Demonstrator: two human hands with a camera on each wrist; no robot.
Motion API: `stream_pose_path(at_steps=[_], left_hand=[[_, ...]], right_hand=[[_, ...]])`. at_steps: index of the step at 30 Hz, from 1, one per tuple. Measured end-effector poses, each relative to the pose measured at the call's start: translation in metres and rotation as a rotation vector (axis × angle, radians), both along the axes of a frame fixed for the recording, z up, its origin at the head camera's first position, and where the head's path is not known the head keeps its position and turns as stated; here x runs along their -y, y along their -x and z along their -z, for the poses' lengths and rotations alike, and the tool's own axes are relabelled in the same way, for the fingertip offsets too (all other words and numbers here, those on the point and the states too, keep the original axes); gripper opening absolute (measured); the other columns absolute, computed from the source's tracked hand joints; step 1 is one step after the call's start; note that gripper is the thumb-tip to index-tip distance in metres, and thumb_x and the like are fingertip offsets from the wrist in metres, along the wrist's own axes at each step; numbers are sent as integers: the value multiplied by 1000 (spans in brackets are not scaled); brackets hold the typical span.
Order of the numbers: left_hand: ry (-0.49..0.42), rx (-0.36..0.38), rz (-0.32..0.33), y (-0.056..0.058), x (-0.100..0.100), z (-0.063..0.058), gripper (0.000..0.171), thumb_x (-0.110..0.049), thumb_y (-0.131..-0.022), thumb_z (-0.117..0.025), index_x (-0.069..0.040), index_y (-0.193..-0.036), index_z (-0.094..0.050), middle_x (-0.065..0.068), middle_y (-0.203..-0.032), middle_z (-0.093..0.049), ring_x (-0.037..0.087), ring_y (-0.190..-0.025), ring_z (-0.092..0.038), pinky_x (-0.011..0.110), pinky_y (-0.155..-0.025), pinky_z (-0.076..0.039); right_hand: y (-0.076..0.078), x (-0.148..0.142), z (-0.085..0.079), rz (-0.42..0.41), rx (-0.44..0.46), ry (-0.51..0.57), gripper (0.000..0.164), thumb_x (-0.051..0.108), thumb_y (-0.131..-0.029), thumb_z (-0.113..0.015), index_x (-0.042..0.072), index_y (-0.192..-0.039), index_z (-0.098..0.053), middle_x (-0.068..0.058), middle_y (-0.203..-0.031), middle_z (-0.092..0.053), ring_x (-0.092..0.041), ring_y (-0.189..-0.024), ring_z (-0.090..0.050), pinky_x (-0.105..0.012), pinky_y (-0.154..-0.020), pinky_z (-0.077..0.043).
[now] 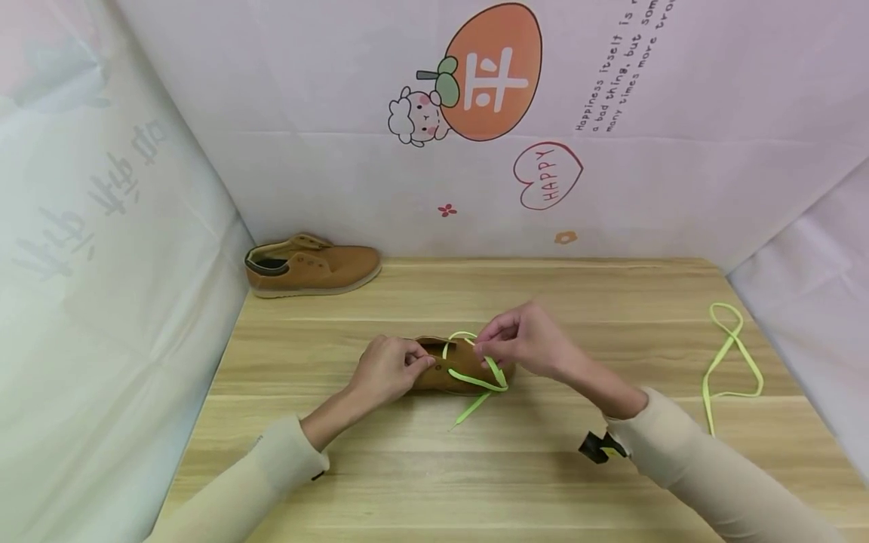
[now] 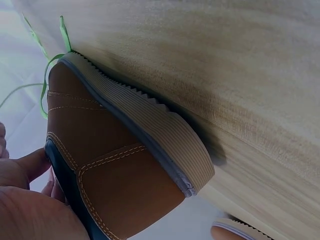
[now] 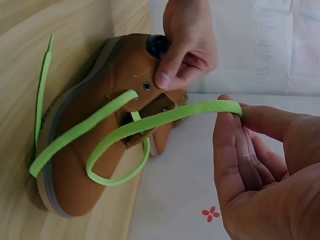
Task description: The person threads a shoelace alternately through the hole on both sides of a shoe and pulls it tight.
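Observation:
A brown shoe lies on the wooden table, its toe to the right. Between thumb and fingers my left hand pinches the shoe's eyelet flap near the opening. A flat neon-green shoelace is threaded through front eyelets. My right hand, raised over the toe, pinches one length of that lace, and the lace loops down to the shoe. The other length crosses the toe and hangs over the sole's side, its tip on the table. In the left wrist view the shoe's heel hides most of the lacing.
A second brown shoe, with no lace in its visible eyelets, stands at the back left by the white wall sheet. Another green shoelace lies loosely looped on the table's right side. White sheets also hang at both sides.

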State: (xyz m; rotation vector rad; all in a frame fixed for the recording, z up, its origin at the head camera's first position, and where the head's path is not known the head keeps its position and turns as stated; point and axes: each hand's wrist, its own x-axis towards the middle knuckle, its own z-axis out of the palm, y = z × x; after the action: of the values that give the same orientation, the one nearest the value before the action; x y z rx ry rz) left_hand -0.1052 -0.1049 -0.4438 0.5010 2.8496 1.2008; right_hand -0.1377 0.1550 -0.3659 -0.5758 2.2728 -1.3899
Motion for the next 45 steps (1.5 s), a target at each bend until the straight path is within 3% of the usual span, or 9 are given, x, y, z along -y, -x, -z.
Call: stream_pose_path(at_steps=[8,15,20,28,39,45], left_hand=[[16,-14,-18,0,0,3,12,-15,-95,-79,-14,-84,-82,-16,-58,-58,0,-48,-43,20,-49,-36],[35,-19,-31,1,-1,4,13,-17,-95,-79,-12,-83,-81,-16,-58,-59,0,-50,-47,21,-50,-39],[36,-28,-31,1,-2,4,13,-16,-95,-80,-14,-82,-81,-15,-59,-61,0,-51,-48,20,-50,-39],[14,-29,-20,0,-1,4,13,-15,-95,-79,-12,-82,-80,-14,-61,-63,1,-50,-50,20,-49,-41],[-1,-42,-13,1,0,5,11,-13,-95,-79,-12,-83,-81,-12,-63,-65,0,-50,-48,20,-49,-40],[-10,-52,-10,0,0,5,11,-12,-94,-80,-12,-83,-81,-11,-64,-67,-1,-51,-50,20,-49,-41]], right_hand=[[-4,14,26,-32,-65,-33,6,2,-91,-77,-4,-90,-80,-11,-80,-79,-19,-61,-72,-40,-58,-62],[-7,25,49,-31,-74,-61,8,-2,-89,-75,0,-84,-81,-4,-71,-77,-23,-56,-68,-20,-48,-50],[-10,32,59,-11,-82,-85,8,1,-89,-77,1,-82,-81,0,-69,-76,-24,-56,-70,-19,-47,-48],[-11,40,67,30,-114,-98,11,2,-89,-77,4,-78,-81,1,-67,-75,-37,-58,-71,-17,-45,-45],[-14,48,72,77,-154,-130,12,6,-88,-79,8,-76,-81,3,-65,-74,-29,-52,-68,-18,-43,-40],[-16,52,75,126,-183,-169,13,9,-85,-81,11,-73,-81,7,-60,-72,-12,-48,-65,-21,-45,-44]])
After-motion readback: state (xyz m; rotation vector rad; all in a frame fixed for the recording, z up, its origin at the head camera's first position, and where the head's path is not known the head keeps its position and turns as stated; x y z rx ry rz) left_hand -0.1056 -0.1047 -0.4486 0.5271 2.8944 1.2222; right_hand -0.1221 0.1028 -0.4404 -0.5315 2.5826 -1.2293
